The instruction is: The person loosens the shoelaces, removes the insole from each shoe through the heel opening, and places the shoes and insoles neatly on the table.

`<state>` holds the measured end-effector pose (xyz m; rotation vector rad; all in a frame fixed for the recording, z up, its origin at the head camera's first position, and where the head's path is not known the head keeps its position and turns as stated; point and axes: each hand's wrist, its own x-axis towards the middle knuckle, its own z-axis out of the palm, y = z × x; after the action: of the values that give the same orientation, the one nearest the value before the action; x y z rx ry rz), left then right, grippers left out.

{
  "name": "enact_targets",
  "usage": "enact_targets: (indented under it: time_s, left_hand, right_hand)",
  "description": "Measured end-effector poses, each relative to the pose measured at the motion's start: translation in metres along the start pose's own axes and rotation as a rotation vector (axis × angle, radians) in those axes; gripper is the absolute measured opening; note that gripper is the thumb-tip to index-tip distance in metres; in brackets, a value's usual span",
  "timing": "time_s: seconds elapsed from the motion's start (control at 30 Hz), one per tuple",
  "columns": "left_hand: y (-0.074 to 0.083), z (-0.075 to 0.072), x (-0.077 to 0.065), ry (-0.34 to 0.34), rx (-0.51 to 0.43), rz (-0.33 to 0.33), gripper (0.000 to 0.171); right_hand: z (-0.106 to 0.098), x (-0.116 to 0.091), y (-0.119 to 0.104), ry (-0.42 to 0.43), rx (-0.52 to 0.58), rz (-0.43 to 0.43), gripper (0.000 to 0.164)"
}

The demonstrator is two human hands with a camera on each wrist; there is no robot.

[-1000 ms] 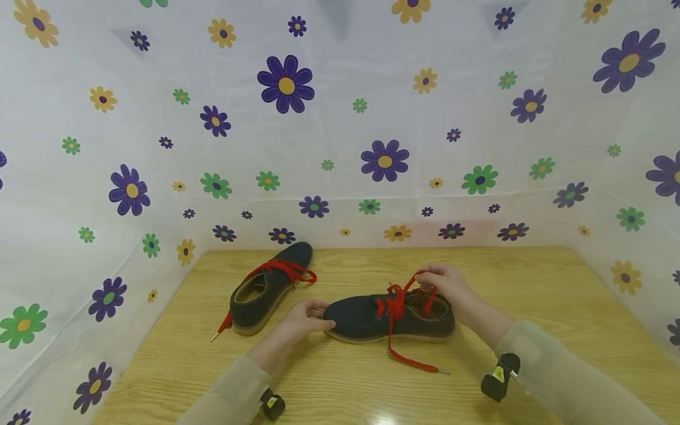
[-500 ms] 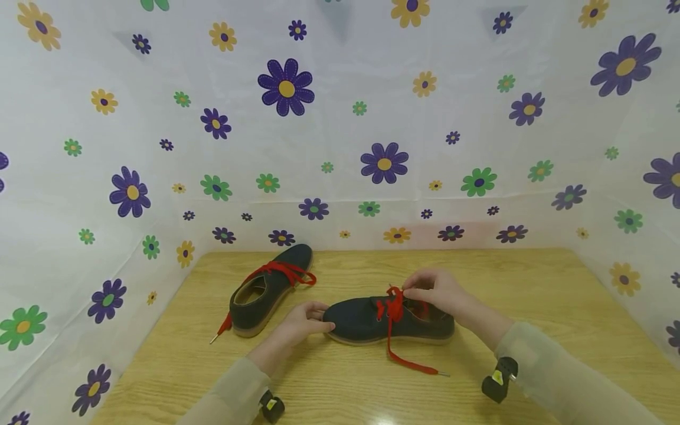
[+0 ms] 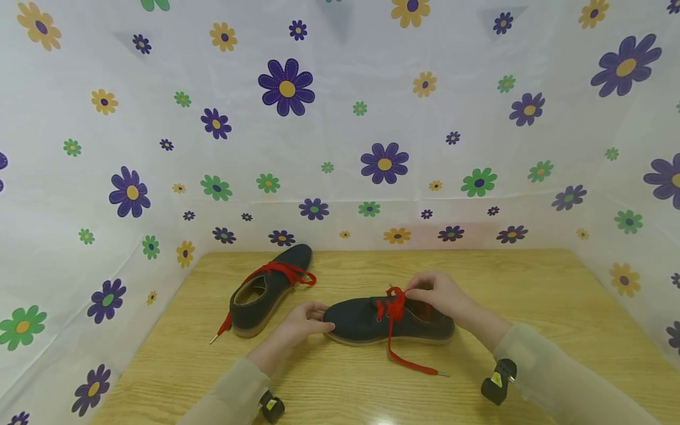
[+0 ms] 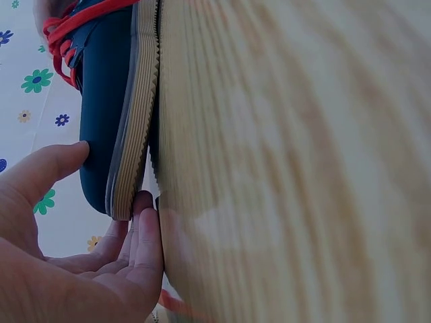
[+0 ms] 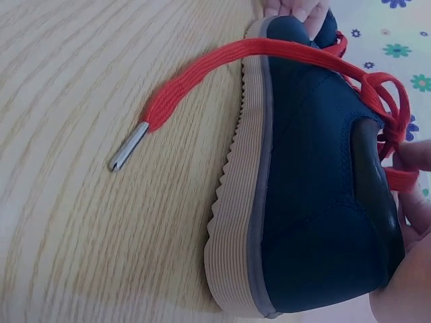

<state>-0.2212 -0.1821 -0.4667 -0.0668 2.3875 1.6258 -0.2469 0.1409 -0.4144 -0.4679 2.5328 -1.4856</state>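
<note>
A dark navy shoe (image 3: 350, 321) with red laces lies across the middle of the table, toe to the left. My left hand (image 3: 298, 323) holds its toe; in the left wrist view the thumb (image 4: 57, 165) presses the upper and the fingers reach under the sole (image 4: 138, 121). Above the shoe's opening, my right hand (image 3: 442, 295) pinches the red shoelace (image 3: 395, 308) close to its knotted, looped part. The other lace end, with a metal tip (image 5: 128, 147), hangs over the shoe's near side onto the table. Part of the pinched lace is hidden behind my right fingers.
A second navy shoe (image 3: 257, 310) with red laces stands at the back left, its toe pointing away. One of its lace ends trails on the wooden table (image 3: 340, 383). A white flower-patterned sheet (image 3: 340, 130) encloses the back and sides.
My right hand has moved left and slightly down, bringing its fingertips close to the knot. The loose lace stretch above the opening is lower now. My left hand stays on the toe.
</note>
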Motion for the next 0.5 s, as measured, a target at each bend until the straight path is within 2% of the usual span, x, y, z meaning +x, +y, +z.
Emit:
enact_targets:
  time_s: [0.17, 0.27, 0.5]
  left_hand:
    - [-0.0007, -0.0002, -0.0007, 0.003, -0.006, -0.012, 0.052]
    - [-0.001, -0.0002, -0.0008, 0.003, -0.008, -0.017, 0.052]
    - [-0.0007, -0.0006, -0.0003, -0.002, 0.004, -0.009, 0.053]
  right_hand:
    - [-0.0025, 0.0005, 0.0017, 0.035, 0.13, 0.101, 0.023]
    - [-0.0047, 0.0008, 0.0023, 0.049, 0.213, 0.145, 0.022]
    - [-0.0064, 0.0023, 0.0021, 0.066, 0.335, 0.178, 0.011]
